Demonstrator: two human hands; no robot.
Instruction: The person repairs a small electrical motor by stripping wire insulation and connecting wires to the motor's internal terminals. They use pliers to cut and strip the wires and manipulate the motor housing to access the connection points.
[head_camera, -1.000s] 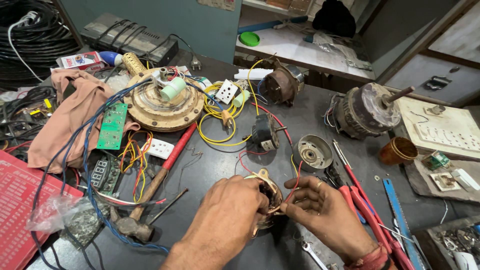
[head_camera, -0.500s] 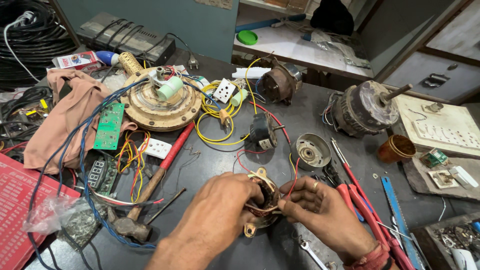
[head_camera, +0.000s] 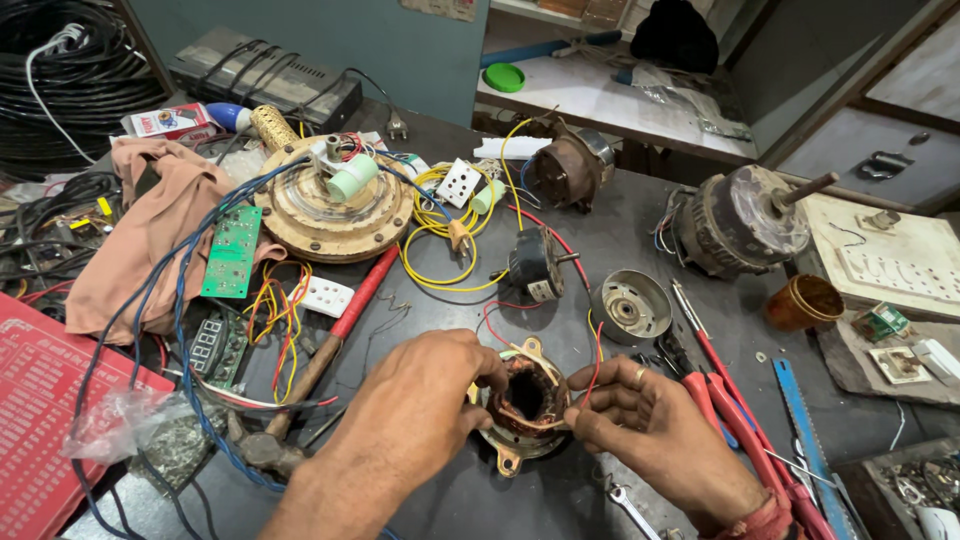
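A small motor stator (head_camera: 525, 405) with copper windings and a brass-coloured frame lies on the dark workbench (head_camera: 430, 310) near its front edge. My left hand (head_camera: 425, 395) grips the stator's left side, fingers curled over its rim. My right hand (head_camera: 640, 425), a ring on one finger, pinches thin wire leads at the stator's right edge. A red wire (head_camera: 590, 365) and a yellow one run up from the stator between my hands.
A hammer with a red handle (head_camera: 320, 355) lies to the left, red pliers (head_camera: 735, 405) and a blue ruler (head_camera: 805, 435) to the right. A round fan motor (head_camera: 330, 205), a green circuit board (head_camera: 232, 250), yellow wire, other motors (head_camera: 745, 220) and a metal cap (head_camera: 628, 305) crowd the back.
Both hands stay on the stator. My right hand's fingers have shifted along the wire leads at its right edge, and the view has tilted slightly.
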